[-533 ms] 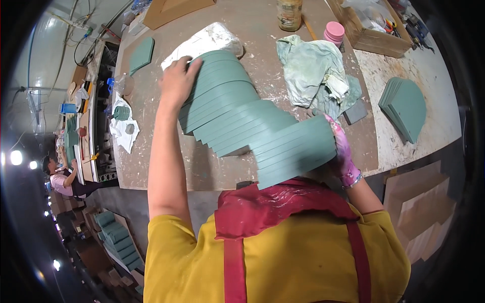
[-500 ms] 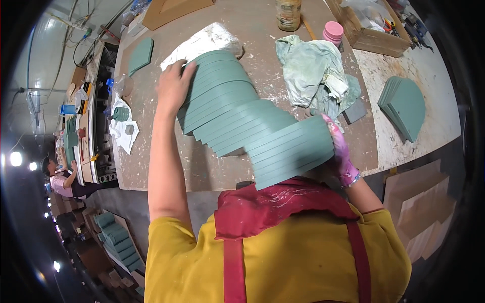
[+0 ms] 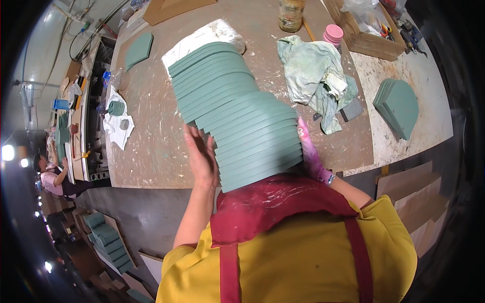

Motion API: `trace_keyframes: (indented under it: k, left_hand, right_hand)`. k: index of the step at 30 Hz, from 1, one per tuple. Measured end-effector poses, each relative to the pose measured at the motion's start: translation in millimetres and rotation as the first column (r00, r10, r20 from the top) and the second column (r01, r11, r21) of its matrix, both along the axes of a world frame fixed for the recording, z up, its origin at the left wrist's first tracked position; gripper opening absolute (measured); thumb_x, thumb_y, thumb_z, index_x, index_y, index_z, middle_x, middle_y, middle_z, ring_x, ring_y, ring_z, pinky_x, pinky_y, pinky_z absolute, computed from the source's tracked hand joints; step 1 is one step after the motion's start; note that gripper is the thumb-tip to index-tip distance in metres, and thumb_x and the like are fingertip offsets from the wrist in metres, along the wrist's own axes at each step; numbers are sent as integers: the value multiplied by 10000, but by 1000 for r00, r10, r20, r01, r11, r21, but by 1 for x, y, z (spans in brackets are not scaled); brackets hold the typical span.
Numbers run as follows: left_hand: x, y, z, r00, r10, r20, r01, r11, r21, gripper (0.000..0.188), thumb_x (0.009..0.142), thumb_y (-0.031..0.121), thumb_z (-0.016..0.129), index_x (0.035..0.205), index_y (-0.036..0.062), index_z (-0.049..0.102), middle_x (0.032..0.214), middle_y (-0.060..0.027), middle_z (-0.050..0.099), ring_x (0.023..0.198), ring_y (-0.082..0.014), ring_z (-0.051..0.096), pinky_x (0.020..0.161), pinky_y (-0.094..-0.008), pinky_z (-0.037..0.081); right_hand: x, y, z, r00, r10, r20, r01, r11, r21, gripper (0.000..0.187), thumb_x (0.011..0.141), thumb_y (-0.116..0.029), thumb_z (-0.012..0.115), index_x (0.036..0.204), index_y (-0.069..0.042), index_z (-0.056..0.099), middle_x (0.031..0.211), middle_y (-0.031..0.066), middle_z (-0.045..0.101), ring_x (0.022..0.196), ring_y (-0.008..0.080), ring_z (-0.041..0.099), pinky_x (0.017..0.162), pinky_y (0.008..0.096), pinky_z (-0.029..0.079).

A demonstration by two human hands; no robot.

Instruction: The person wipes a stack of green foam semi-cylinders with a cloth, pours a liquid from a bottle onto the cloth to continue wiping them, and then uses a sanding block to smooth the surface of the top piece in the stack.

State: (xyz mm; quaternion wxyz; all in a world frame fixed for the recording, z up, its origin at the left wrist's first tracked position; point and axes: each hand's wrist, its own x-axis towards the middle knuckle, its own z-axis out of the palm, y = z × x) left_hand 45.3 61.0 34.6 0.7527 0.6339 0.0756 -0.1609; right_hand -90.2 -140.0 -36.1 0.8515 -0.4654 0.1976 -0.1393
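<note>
A long fanned row of flat green boards, each with a rounded end, leans back over the table toward me. Its near end rests against my dark red apron. My bare left hand lies along the row's left side, fingers stretched out and partly behind the edges. On the opposite side, my right hand, in a stained pink and purple glove, grips the right edges near the front. Some of its fingers are hidden by the boards. The far end of the row lies on a white wrapped bundle.
Green-stained cloths lie right of the row, near a pink container and a jar. More green boards are stacked at the right, one board at far left. Another person works at a left-hand bench.
My left hand has come down from the row's far end to its near left side. The near boards have been pushed together and leftward, evening out the step, and my right hand has shifted left with them.
</note>
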Motion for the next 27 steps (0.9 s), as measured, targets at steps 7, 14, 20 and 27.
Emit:
trace_keyframes:
  k: [7,14,20,27]
  left_hand:
    - [-7,13,-4,987,117,107,-119,993,14,725,963,564,273,1490,101,87,1542,-91,141,1412,-223,146,1134,-379,120]
    - [100,7,11,883,48,467,-168,961,219,722,963,541,300,1494,113,62,1555,-92,85,1419,-241,127,1121,-428,174]
    - [181,-11,-35,998,-19,57,16,998,58,808,929,615,321,1488,114,24,1510,-143,194,1317,-293,330,1068,-411,293]
    - [214,-32,-41,987,-91,132,96,995,-32,740,952,523,392,1465,174,-11,1371,-213,357,1193,-302,458,935,-411,443]
  right_hand:
    - [50,-39,23,974,65,219,-21,980,-198,605,998,-340,354,1465,-14,150,1524,138,173,1400,226,186,1143,336,141]
    - [158,-66,94,946,323,-32,-243,640,-728,780,942,-494,424,1473,-18,109,1525,173,167,1404,277,194,1128,344,173]
    - [244,-63,33,931,296,-215,-365,774,-518,890,897,-601,413,1482,-36,50,1539,177,87,1430,278,71,1145,348,98]
    - [290,-56,41,956,245,-164,-291,879,-379,780,941,-491,397,1489,-96,7,1537,177,72,1412,302,138,1129,368,191]
